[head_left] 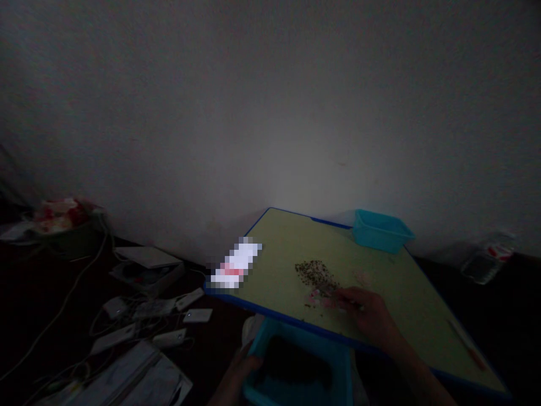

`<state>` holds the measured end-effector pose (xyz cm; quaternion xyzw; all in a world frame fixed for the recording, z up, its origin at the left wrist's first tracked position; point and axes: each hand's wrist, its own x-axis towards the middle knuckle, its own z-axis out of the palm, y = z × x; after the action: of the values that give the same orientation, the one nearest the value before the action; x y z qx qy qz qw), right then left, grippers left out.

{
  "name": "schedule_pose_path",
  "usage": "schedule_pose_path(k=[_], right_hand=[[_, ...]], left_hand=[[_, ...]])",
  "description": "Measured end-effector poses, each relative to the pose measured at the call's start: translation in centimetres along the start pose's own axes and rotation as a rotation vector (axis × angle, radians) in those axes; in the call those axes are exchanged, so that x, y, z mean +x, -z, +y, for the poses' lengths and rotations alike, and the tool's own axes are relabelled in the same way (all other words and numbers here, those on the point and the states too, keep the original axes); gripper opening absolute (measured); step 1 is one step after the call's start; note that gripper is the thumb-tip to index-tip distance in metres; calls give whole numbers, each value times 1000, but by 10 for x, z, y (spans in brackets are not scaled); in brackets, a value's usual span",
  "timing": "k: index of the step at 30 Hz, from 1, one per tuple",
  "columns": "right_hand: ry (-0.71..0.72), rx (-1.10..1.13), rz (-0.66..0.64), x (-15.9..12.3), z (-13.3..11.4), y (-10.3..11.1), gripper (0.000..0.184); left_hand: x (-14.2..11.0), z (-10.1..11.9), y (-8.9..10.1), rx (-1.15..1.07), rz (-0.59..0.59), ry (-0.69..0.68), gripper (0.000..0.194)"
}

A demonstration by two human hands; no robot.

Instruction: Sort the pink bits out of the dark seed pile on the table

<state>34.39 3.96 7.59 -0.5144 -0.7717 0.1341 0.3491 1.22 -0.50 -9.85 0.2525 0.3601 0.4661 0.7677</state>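
Note:
My left hand (242, 369) grips the left rim of a blue plastic basket (347, 369) below the near edge of the table. A dark mass (293, 361) lies in that basket, too dim to name. Over the tabletop, my right hand (367, 309) is closed in a pinch, with something small and thin showing at the fingers that I cannot make out. Its fingertips are beside a pile of small dark brown bits (315, 273) and some pink and white pieces (325, 300). A few pale bits (362, 276) lie farther right.
A second blue basket (382, 231) stands at the table's (283, 234) far right corner. A glowing phone-like screen (236, 264) lies on the left edge, a thin reddish-handled tool (469, 347) on the right. Cords and power strips (169, 337) clutter the floor; a bottle (488, 256) is at right.

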Motion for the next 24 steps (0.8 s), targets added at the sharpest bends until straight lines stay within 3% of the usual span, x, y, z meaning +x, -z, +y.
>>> schedule_pose_path(k=[8, 15, 17, 21, 24], right_hand=[[99, -11, -22, 11, -9, -10, 30], [132, -113, 9, 20, -12, -25, 32], [134, -155, 43, 20, -10, -29, 33], [109, -195, 99, 20, -5, -29, 34], [68, -173, 97, 20, -3, -23, 33]], left_hand=[[-3, 4, -2, 44, -61, -7, 55], [4, 4, 7, 80, -30, 37, 41], [6, 4, 9, 105, -60, 67, 43], [7, 4, 10, 77, -9, 47, 54], [6, 6, 9, 133, -10, 80, 51]])
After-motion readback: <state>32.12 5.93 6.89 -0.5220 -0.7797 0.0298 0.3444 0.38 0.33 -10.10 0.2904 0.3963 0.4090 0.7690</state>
